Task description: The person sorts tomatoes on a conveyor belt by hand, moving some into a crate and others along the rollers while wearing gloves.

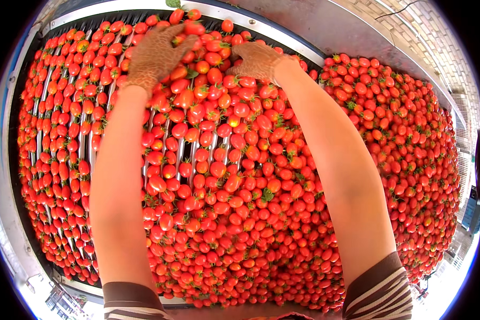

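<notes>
Small oval red tomatoes, several with green stems, lie over a bed of metal rollers. My left hand, in a brown textured glove, is among them at the far side. Its thumb and fingers are apart, beside a blurred tomato. To its right my right hand, gloved alike, reaches into the tomatoes near the far rim. Its fingertips are partly hidden, so whether it grips any tomato is unclear. A green leaf rests between the two hands.
Black bristles line the far edge, inside a pale metal rim. A deep heap of tomatoes fills the right side beside a metal side panel. Another leaf lies between my forearms. A brick wall stands beyond.
</notes>
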{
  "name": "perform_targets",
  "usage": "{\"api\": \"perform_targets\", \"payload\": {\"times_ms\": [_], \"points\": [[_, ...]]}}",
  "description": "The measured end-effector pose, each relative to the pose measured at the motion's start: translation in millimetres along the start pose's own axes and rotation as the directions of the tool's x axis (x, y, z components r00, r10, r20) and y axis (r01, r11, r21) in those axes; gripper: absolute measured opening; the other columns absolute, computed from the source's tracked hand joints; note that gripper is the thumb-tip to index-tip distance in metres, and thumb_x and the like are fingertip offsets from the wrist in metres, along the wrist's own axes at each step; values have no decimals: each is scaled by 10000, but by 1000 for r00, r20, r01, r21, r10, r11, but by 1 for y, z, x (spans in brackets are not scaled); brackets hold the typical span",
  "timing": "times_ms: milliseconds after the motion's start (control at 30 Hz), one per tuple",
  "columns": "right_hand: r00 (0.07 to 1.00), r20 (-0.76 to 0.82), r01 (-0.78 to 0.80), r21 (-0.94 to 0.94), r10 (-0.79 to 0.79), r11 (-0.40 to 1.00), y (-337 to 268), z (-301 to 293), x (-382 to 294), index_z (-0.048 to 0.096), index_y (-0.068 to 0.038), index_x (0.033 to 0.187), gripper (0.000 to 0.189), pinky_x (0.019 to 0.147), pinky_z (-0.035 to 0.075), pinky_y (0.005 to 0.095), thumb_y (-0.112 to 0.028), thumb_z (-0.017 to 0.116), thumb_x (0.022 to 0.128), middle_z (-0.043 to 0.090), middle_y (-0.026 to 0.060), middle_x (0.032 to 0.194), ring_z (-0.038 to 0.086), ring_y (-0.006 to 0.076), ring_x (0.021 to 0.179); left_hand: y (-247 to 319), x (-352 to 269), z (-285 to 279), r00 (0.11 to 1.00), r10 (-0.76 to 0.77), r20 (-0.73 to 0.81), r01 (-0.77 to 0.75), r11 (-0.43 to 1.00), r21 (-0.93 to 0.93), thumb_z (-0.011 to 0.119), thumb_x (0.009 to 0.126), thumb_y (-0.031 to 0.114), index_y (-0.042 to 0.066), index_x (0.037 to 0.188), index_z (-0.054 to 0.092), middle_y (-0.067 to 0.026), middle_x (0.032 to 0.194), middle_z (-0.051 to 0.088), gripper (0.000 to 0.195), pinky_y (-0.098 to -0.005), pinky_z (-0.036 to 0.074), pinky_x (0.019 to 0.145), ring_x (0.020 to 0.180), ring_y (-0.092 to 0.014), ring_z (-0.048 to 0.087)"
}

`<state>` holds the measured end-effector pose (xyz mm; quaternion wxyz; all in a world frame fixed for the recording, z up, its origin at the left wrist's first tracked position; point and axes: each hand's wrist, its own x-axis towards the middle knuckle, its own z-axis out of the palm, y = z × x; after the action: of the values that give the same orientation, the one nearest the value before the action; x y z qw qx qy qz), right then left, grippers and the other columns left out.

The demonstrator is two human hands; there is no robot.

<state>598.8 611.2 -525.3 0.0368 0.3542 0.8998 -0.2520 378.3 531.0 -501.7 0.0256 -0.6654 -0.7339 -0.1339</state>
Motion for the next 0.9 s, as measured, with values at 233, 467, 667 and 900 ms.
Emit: {"api": "perform_targets", "payload": {"times_ms": [233,467,667,900], "points": [[883,-30,128,976,468,-178,20,20,-122,580,-34,1150,329,773,487,277,-219,631,883,589,21,998,569,129,870,96,-39,54,997,75,21,-67,964,-256,513,857,597,153,1210,615,-166,1255,553,577,-418,404,1010,1180,-335,513],[736,-13,329,881,677,-340,41,44,-233,578,-93,1053,118,696,495,231,-150,552,953,572,9,962,554,123,865,231,-95,97,981,187,58,-129,840,-526,633,782,469,166,1062,680,-130,1297,504,415,-463,308,1076,1236,-365,426],[866,123,317,615,485,-722,25,27,-287,600,-49,966,155,581,562,261,-193,544,964,642,90,875,613,144,702,305,-171,77,920,331,212,-105,726,-679,658,774,437,226,1166,630,-185,1356,454,446,-493,279,1085,1294,-362,371],[790,66,267,858,610,-439,-32,38,-363,607,-37,1042,140,675,523,308,-91,581,916,620,66,924,601,174,802,125,-203,-23,980,-3,198,117,814,-568,626,853,294,143,1243,567,-157,1313,497,422,-436,455,960,1169,-316,518]]}}
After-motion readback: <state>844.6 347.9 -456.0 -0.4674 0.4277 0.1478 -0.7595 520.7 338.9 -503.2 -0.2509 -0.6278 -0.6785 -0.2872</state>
